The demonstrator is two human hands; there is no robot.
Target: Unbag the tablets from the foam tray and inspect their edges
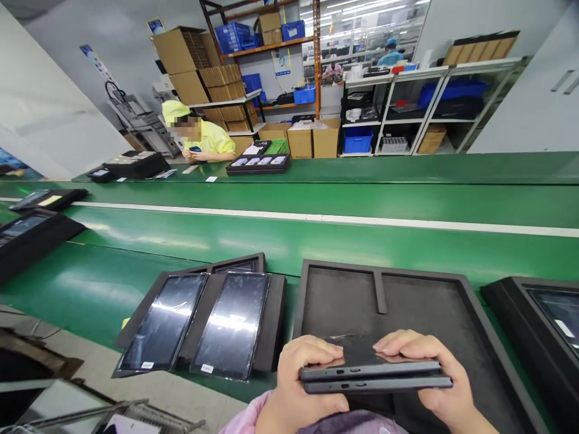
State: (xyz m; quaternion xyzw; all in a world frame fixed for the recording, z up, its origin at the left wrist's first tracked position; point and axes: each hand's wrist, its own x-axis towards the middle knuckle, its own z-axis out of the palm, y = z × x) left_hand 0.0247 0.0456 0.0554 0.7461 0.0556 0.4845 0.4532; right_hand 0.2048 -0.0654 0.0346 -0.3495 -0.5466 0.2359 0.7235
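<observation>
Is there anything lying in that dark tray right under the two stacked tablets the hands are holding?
Nothing visible: the two stacked dark tablets, gripped by left hand and right hand, hover over the black foam tray, whose visible compartments hold nothing.

I see a green conveyor belt [316,241] running left to right, with a tray of two dark tablets [203,322] near left and another black tray [534,325] at the near right edge. On the far side a person in yellow [201,140] sits beside a tray of phones [259,163], with cardboard boxes [190,66] and blue crates [357,140] on shelving behind.
</observation>
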